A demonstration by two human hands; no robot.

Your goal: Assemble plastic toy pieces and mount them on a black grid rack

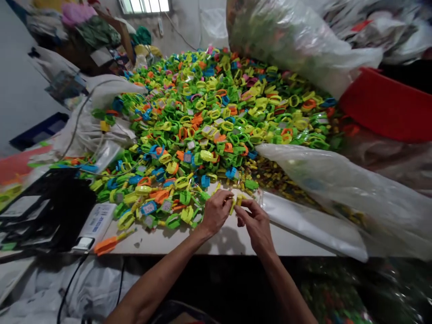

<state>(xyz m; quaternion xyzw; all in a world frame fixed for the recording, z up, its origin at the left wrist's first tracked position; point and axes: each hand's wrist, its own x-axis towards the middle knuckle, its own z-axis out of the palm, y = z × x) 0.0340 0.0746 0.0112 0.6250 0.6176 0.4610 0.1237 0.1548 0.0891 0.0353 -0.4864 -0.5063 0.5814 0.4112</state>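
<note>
Evidently unfinished heap: a broad mound of green, yellow, orange, blue and pink plastic watch-shaped toys with looped bands (202,121) fills most of the pale tabletop (155,243), lying loose and jumbled.
Progress among the watches: one small piece is being handled; no separate finished stack can be told from the mound, so how much is done cannot be judged, though plenty seems left.
Mixed state of the watches: some nearer ones, such as a blue watch-shaped toy with a square patterned face (149,207), show square faces; many others show only bands.
Yellow piece: a small yellow plastic piece (239,200) sits between the two hands, in front of the mound; whether it is one part or two joined is too small to tell.
Left hand (216,213): fingers curled, thumb and forefinger nearly together, pinching the yellow piece from its side.
Right hand (258,225): thumb and forefinger drawn close on the same piece, the other fingers bent beneath.
Beside the right hand: a pile of tiny yellow plastic parts (280,184) lies partly under a translucent plastic sheet (324,175).
</note>
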